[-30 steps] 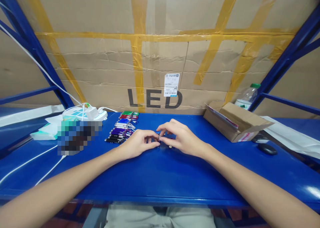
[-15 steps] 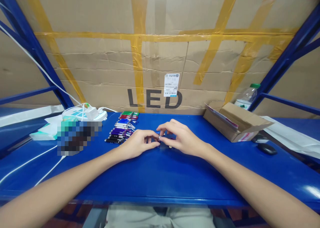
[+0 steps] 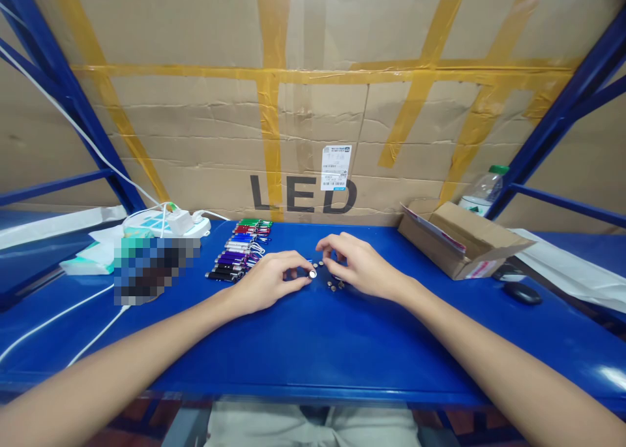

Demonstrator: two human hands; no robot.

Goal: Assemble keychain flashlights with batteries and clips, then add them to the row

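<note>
Between the thumb and index finger of my left hand (image 3: 271, 279) is a small round silver button cell (image 3: 312, 274), its shiny face toward me. My right hand (image 3: 359, 267) hovers just to the right, fingers curved with thumb and index tips apart and nothing visible between them. Several loose button cells (image 3: 334, 287) lie on the blue table below its fingers, and others rest near its fingertips. Left of my left hand is a column of small pen-shaped metal flashlights (image 3: 239, 254), grouped by colour: green, red, blue, silver, purple and black.
An open cardboard box (image 3: 464, 241) stands at the right, with a plastic bottle (image 3: 484, 191) behind and a black mouse (image 3: 522, 292) before it. A white power strip (image 3: 166, 224), cables, a tissue pack (image 3: 88, 263) and a pixelated object (image 3: 156, 271) occupy the left. Cardboard walls the back.
My right hand has drawn back slightly to the right, away from my left fingertips. The silver button cell in my left hand and the loose ones on the table now show.
</note>
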